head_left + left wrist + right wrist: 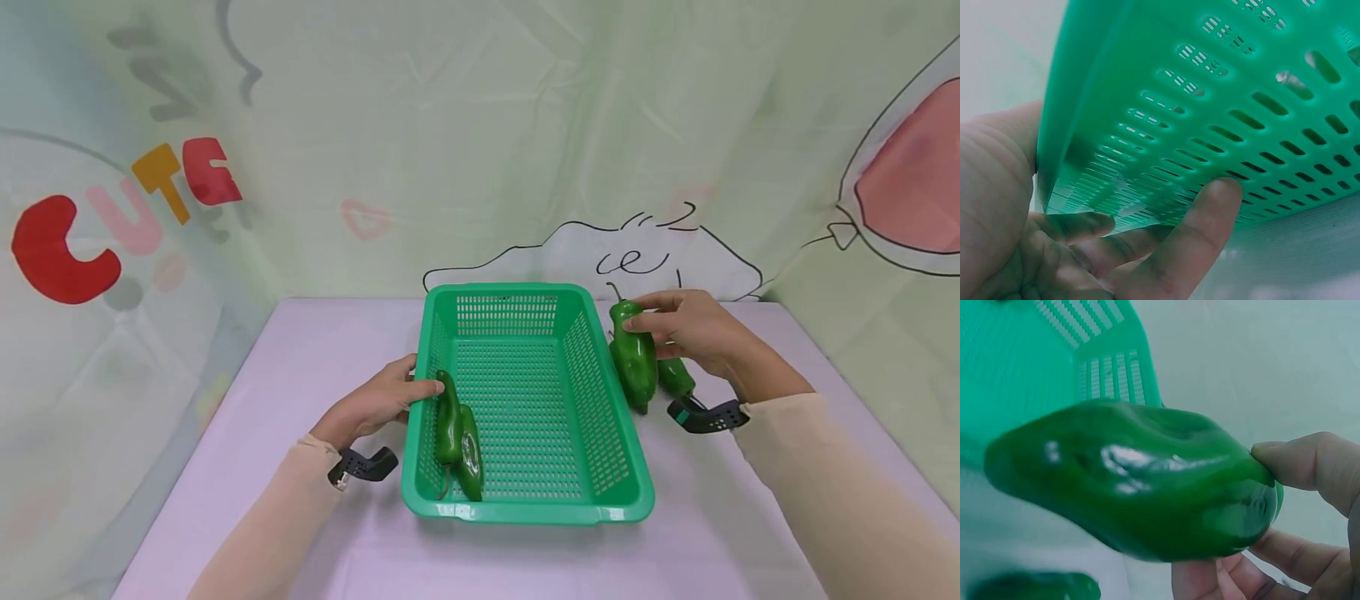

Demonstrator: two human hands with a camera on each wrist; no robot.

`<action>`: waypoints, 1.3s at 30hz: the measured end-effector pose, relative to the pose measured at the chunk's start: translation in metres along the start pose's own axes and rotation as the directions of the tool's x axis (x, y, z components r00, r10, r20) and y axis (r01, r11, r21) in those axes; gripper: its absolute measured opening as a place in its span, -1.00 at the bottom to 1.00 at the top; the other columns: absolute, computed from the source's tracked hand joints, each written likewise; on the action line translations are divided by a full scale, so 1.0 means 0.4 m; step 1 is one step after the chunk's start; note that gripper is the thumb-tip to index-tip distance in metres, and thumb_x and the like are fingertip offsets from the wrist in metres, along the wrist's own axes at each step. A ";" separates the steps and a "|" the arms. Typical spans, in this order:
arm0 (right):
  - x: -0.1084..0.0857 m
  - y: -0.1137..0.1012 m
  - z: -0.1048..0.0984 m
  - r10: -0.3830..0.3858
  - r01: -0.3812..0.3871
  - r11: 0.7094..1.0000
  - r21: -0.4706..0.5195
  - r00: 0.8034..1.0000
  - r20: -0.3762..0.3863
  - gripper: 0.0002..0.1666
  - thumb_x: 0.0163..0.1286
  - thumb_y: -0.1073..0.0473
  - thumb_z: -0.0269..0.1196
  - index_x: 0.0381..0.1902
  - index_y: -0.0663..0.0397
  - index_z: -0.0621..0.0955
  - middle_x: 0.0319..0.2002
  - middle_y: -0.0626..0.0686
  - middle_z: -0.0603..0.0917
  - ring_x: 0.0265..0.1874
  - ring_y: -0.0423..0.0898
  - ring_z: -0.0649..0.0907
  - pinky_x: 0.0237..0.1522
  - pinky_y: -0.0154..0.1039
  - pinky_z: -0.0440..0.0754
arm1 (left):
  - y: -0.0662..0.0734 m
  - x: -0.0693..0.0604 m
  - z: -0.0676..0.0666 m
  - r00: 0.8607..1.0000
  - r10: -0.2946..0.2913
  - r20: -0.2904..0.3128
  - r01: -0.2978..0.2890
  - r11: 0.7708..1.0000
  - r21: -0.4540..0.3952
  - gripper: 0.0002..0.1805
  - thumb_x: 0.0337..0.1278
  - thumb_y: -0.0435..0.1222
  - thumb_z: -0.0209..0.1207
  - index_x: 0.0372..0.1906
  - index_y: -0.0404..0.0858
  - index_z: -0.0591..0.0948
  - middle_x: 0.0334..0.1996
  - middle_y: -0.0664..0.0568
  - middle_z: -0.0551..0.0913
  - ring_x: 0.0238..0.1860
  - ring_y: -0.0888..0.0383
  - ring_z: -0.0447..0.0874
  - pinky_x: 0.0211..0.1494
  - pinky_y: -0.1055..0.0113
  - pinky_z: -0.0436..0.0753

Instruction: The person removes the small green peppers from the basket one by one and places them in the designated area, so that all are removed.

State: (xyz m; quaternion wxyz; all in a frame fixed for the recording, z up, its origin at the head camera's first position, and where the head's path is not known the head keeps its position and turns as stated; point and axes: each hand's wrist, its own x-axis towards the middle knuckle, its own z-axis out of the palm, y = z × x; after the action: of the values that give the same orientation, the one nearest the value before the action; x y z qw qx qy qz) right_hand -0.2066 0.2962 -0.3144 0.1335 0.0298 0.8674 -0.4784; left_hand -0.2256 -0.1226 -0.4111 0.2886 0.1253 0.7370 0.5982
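A green plastic basket [525, 512] with slotted walls stands on the table. My left hand [382, 392] grips its left rim, thumb over the edge; in the left wrist view the fingers [1210, 212] lie against the outer wall. Inside the basket, along the left wall, lie two green peppers, one long [448, 425] and one beside it [470, 458]. Just past the right rim, my right hand [686, 325] pinches a large glossy green pepper [1141, 481] near its stem end, and its tip points toward me. Another green pepper [675, 379] lies on the table below that hand.
The table [360, 542] has a pale lilac cover. Behind it hangs a light cloth backdrop [420, 150] with printed letters and drawings. Black wrist straps sit on both arms. The basket takes up the middle of the table.
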 end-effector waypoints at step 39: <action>0.067 0.298 -0.187 0.146 -0.139 0.989 0.051 0.972 -0.186 -0.08 0.56 -0.06 0.23 0.50 0.57 0.21 -0.18 -0.13 0.61 -0.30 -0.23 0.66 -0.19 -0.31 0.78 | -0.009 0.005 -0.003 1.000 0.004 0.012 -0.004 1.000 0.026 -0.35 0.49 -0.25 0.13 0.54 -0.35 0.24 0.03 -0.27 0.70 -0.15 -0.05 0.82 -0.11 -0.02 0.84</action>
State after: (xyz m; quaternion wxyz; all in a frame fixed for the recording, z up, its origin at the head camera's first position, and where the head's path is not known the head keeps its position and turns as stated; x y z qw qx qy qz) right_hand -0.2261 0.4212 -0.3814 0.0839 0.1397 0.8627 -0.4788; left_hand -0.2272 -0.1233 -0.4147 0.2903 0.1341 0.7427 0.5883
